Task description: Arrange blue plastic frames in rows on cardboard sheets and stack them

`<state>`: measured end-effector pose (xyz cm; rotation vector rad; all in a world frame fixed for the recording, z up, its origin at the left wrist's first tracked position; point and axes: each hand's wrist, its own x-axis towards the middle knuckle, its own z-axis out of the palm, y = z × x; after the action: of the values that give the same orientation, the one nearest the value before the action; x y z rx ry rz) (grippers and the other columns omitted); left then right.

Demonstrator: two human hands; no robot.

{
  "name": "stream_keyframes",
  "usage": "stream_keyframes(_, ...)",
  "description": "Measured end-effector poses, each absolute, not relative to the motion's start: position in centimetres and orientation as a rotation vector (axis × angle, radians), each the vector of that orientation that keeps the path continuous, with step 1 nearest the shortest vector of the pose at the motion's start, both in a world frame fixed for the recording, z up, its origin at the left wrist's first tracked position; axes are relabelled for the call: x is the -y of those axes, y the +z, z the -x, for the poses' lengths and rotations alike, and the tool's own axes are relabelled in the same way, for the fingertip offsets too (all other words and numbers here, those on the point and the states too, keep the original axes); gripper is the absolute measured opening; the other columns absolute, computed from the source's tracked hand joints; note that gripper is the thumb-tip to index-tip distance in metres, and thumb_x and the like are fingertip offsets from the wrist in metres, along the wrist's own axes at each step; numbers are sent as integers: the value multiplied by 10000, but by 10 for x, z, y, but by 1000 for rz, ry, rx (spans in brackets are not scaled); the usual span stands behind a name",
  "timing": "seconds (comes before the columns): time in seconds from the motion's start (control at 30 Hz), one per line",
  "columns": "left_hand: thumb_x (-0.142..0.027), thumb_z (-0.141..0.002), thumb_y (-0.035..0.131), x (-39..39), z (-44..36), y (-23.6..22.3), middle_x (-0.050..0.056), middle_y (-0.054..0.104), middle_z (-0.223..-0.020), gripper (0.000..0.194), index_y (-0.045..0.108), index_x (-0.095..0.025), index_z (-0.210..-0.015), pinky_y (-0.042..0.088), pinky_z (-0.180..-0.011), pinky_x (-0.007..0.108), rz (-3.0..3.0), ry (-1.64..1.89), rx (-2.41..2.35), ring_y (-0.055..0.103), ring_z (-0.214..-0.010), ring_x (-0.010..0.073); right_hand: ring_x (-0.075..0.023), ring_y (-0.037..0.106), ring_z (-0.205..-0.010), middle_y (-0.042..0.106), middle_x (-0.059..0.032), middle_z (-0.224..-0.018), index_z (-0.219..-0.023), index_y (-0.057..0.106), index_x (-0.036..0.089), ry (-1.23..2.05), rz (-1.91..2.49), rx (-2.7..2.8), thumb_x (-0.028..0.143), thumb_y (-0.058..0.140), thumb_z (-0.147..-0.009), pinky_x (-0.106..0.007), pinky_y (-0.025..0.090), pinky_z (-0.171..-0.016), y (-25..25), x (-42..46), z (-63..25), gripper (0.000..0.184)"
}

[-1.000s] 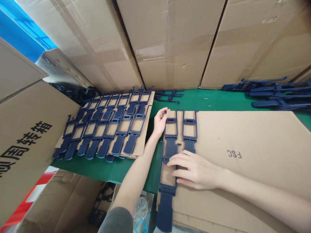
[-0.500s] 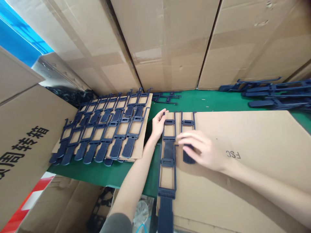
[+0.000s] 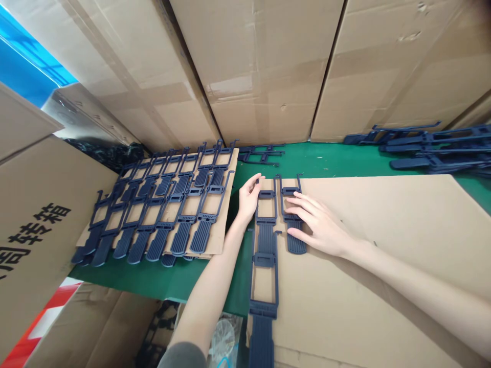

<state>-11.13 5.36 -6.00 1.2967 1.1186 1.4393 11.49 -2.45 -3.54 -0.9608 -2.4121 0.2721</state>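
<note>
My right hand (image 3: 322,222) lies with fingers spread over a dark blue plastic frame with a ribbed tongue (image 3: 296,240), touching its right side. This frame lies slightly tilted on a flat cardboard sheet (image 3: 368,286). At the sheet's upper left corner, my left hand (image 3: 249,199) has its thumb and fingertips closed around the hooked upper end of another dark blue frame (image 3: 266,207). A third, similar frame (image 3: 264,306) lies below that one, along the sheet's left edge. The grip of the left hand is partly hidden.
On the left, rows of similar frames lie on a cardboard sheet (image 3: 226,214). More frames are heaped at the right rear (image 3: 433,145), and some lie at the back (image 3: 263,153). Tall cartons (image 3: 261,66) line the rear of the green table (image 3: 322,158). A printed carton (image 3: 46,204) stands at left.
The frame under my right hand has shifted left, towards the other column, and tilted a little. My right fingers have come down on it. My left hand stays at the corner.
</note>
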Motion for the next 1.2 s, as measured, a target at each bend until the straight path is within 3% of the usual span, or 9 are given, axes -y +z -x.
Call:
stream_keyframes(0.93,-270,-828,641,-55,112,-62,120,694,-1195,326,662,-169,-1137,428,-1068,434,-1284,1456,-1138,617,-1187,250,-329,352,-1368,526,-125,-1365,-1164,604,198,248,915,2378,450,567,-922,-560,369,-1076,-35,26,-113,351)
stream_keyframes(1.2,-294,-826,655,-56,115,-63,115,706,-1169,313,671,-174,-1115,447,-1047,434,-1292,1463,-1122,641,-1145,251,-250,538,-1216,559,-108,-1318,-1143,588,220,394,937,2220,354,485,-968,-449,464,-1003,-11,1,-120,243)
